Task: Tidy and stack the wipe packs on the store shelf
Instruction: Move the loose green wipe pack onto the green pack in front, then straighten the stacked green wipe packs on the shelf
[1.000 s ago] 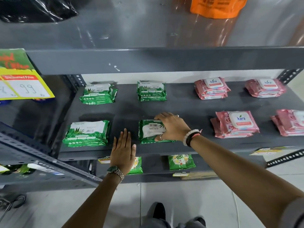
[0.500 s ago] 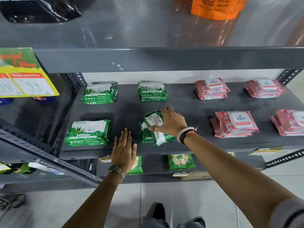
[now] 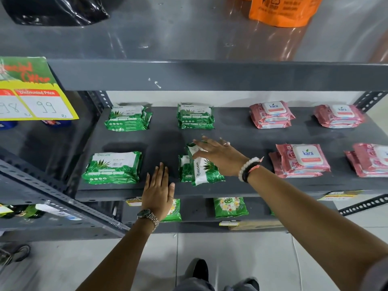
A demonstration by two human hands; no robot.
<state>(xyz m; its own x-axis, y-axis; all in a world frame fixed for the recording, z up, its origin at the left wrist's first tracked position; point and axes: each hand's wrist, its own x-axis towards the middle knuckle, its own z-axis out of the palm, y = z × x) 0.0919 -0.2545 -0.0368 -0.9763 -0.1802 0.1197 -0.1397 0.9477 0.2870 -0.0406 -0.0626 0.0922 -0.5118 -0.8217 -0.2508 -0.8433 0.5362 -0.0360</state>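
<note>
On the dark grey shelf (image 3: 247, 137) lie green Origami wipe packs in small stacks: back left (image 3: 128, 118), back middle (image 3: 196, 117), front left (image 3: 113, 166) and front middle (image 3: 185, 171). The top pack (image 3: 204, 172) of the front middle stack lies turned crosswise and askew over the one below. My right hand (image 3: 220, 156) is over its far end, fingers spread and touching it. My left hand (image 3: 158, 185) lies flat on the shelf's front edge, left of that stack. Pink Kara packs sit in stacks at back (image 3: 271, 114), (image 3: 339, 115) and front (image 3: 302, 160), (image 3: 371, 159).
A grey upper shelf board (image 3: 210, 74) overhangs the packs, with an orange bag (image 3: 279, 9) and a black bag (image 3: 54, 9) on top. A yellow price sign (image 3: 31, 91) hangs at left. Green packets (image 3: 230, 206) lie on the lower shelf.
My right hand has turned the top green pack of the front middle stack a quarter turn and then opened its fingers over it. The left hand has stayed on the shelf edge.
</note>
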